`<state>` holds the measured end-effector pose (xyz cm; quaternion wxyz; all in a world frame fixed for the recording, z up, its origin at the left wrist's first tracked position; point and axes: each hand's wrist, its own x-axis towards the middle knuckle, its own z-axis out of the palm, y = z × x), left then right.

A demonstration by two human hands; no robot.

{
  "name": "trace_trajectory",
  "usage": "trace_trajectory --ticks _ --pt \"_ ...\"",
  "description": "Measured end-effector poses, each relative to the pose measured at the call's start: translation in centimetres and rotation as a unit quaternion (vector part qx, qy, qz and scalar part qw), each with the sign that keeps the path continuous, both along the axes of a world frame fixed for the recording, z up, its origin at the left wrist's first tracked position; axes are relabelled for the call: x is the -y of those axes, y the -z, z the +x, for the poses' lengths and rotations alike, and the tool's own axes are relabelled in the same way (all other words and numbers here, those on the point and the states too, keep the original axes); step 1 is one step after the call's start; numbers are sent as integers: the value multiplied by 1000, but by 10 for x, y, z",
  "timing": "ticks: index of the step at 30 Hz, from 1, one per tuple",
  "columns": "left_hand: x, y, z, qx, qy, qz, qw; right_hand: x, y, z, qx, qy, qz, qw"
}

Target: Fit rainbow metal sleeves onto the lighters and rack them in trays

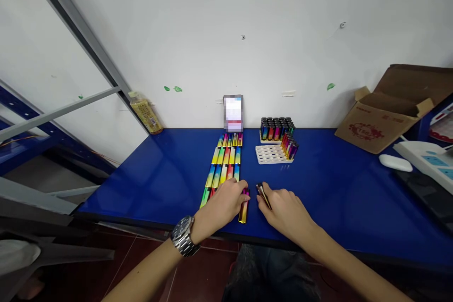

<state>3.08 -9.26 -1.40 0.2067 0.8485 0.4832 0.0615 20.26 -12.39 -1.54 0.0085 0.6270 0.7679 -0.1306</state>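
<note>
My left hand (226, 200), with a steel watch (184, 236) on the wrist, reaches over the front row of lighters. Its thumb and fingers close on the top end of a pink-and-gold lighter (243, 212). In the pinch of my right hand (285, 207) is a dark, gold-sheened lighter (264, 197), tilted just above or on the table; I cannot tell which. Rows of colourful gradient lighters (223, 174) lie flat beyond my left hand, which hides part of the nearest row.
A white holed tray (269, 155) has lighters upright at its right end. Behind it stands a full block of lighters (278, 128). A phone (233, 113) leans on the wall. Drink bottle (146, 113) at left; open cardboard box (378, 118), white case (395, 163) and power strip (430, 160) at right.
</note>
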Motion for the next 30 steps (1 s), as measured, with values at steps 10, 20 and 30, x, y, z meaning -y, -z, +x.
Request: trace_trajectory --ticks 10,20,30 --pt "8 -17 -44 82 -102 105 986 7 0 16 41 -36 35 998" --pt "34 19 -89 112 -180 74 975 14 6 14 -22 -184 56 981" --pt "42 21 -66 161 -212 -8 964 9 2 -7 13 -194 49 980"
